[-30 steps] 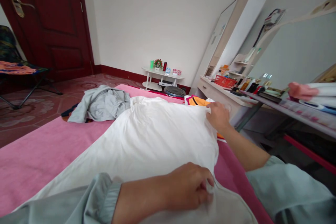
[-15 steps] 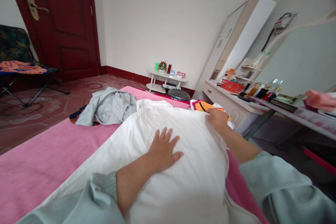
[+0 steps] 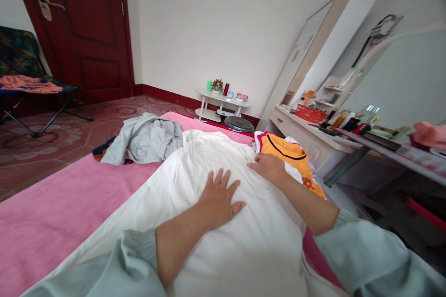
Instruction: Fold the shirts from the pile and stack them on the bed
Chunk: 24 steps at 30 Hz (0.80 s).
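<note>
A white garment (image 3: pixel 181 190) lies spread along a pink bed cover (image 3: pixel 55 209). My left hand (image 3: pixel 219 197) rests flat on the middle of the garment, fingers spread, holding nothing. My right hand (image 3: pixel 266 167) lies further up on the garment's right side, fingers closed on a bit of white cloth that it has drawn inward. Just beyond that hand an orange garment (image 3: pixel 291 155) with a dark collar lies on the bed's right edge. Both forearms wear pale green sleeves.
A crumpled grey garment (image 3: pixel 142 139) lies at the far left of the bed. A dressing table (image 3: pixel 303 137) with bottles and a red basket (image 3: pixel 308 112) stands right. A small white stand (image 3: pixel 221 102), a red door (image 3: pixel 83 32) and a folding chair (image 3: pixel 28 83) are behind.
My left hand let go of the near hem, moved up and flattened on the garment. My right hand drew the garment's right side inward, uncovering the orange garment.
</note>
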{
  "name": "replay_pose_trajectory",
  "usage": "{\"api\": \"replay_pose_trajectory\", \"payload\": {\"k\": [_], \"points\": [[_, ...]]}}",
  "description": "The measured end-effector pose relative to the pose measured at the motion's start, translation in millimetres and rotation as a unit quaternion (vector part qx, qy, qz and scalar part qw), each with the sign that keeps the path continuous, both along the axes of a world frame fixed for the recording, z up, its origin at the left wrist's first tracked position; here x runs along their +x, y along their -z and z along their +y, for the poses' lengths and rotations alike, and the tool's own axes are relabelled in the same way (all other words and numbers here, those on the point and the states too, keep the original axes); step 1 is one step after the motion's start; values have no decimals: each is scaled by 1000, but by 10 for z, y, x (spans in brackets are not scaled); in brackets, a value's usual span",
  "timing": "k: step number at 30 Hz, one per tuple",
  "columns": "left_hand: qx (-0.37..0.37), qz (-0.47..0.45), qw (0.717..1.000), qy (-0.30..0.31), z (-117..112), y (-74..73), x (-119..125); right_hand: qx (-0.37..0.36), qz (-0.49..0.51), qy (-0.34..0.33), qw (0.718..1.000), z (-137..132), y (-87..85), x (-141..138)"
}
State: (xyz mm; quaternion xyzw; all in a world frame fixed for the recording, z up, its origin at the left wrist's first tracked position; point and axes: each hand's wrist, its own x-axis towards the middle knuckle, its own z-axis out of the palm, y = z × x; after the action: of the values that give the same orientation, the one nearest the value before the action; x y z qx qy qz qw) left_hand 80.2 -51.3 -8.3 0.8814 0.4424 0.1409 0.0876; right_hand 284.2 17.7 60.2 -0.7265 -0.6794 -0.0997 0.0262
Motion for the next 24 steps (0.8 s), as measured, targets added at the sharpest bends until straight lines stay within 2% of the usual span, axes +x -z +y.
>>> {"api": "replay_pose_trajectory", "payload": {"k": [2,5,7,9,11,13,15,17,20,22,24], "points": [[0,2,1000,-1,3,-1,-2,-8,-3,13,1000,78,-13,-2],[2,2,1000,-2,8,7,-5,23,23,42,999,135,-80,77],[6,-1,1000,-1,9,16,-8,80,56,74,992,162,-179,210],[7,-2,1000,2,9,25,-9,150,88,126,977,198,-293,404],[9,-4,1000,3,9,32,-8,187,109,177,960,244,-369,623],[11,-5,1000,2,10,36,-6,171,131,192,958,296,-369,826],[11,-6,1000,0,10,34,-5,125,167,165,964,342,-293,980],[10,-4,1000,0,7,26,-7,89,208,133,965,366,-187,1072],[6,2,1000,-1,-4,3,-13,69,250,118,959,320,-87,1112],[3,3,1000,-2,-8,-8,-15,43,295,119,947,228,-98,1100],[3,2,1000,-3,-7,-8,-13,-6,368,112,923,109,-146,1085]]}}
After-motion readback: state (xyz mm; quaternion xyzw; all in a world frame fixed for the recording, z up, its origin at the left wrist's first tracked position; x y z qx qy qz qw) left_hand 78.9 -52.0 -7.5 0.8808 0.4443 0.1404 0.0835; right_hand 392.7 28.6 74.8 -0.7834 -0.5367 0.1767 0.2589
